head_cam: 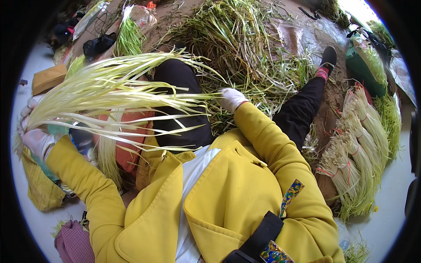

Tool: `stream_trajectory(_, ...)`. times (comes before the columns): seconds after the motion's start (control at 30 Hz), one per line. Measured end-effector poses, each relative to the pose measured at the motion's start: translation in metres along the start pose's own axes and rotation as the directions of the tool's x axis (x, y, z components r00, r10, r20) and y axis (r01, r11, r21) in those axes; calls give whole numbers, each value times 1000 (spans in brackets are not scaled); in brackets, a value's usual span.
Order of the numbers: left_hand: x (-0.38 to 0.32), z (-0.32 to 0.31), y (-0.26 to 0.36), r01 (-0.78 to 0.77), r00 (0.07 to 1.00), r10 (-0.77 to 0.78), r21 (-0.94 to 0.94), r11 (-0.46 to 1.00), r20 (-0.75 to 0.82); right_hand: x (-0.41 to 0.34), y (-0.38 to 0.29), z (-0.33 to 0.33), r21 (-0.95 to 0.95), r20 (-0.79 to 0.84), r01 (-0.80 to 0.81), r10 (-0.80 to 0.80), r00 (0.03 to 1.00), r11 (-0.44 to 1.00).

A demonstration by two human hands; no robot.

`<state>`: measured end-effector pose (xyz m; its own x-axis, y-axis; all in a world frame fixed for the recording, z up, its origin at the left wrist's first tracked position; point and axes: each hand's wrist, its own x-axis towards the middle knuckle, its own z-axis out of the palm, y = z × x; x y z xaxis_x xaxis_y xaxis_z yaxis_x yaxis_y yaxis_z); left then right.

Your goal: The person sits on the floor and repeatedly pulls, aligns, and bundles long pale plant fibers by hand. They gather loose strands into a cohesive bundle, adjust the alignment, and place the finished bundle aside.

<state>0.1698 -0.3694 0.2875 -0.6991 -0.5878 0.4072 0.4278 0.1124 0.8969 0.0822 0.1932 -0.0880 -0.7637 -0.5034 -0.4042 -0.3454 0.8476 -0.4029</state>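
Note:
My left hand (34, 131), in a white glove, is closed round the base of a fanned bunch of long pale yellow-green leaves (98, 88) at the far left. The leaves spread rightwards over my dark-trousered leg. My right hand (231, 99), also gloved in white, is at the tips of a few of these leaves, its fingers drawn together; whether it pinches one I cannot tell. Below the fan, another pale bunch (110, 154) lies against a red-orange thing (128, 141) beside my leg.
A large heap of loose green and brown leaves (230, 42) lies ahead between my legs. Bundles tied with red bands (358, 148) are piled at the right, near a green bag (363, 65). A green-tipped bunch (129, 36) and black bag (98, 46) are upper left; a yellow sack (42, 184) is lower left.

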Motion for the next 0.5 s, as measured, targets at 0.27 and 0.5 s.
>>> stream_trajectory(0.27, -9, 19, -6, -20, 1000, 20, -36, 999, 5, -54, -1, 4, 909, -197, 277, -264, 944, 311)
stream_trajectory(0.5, -12, 17, -9, -20, 1000, 21, -74, 997, 22, -26, -27, 52, 475, -111, 98, -51, 992, 875)
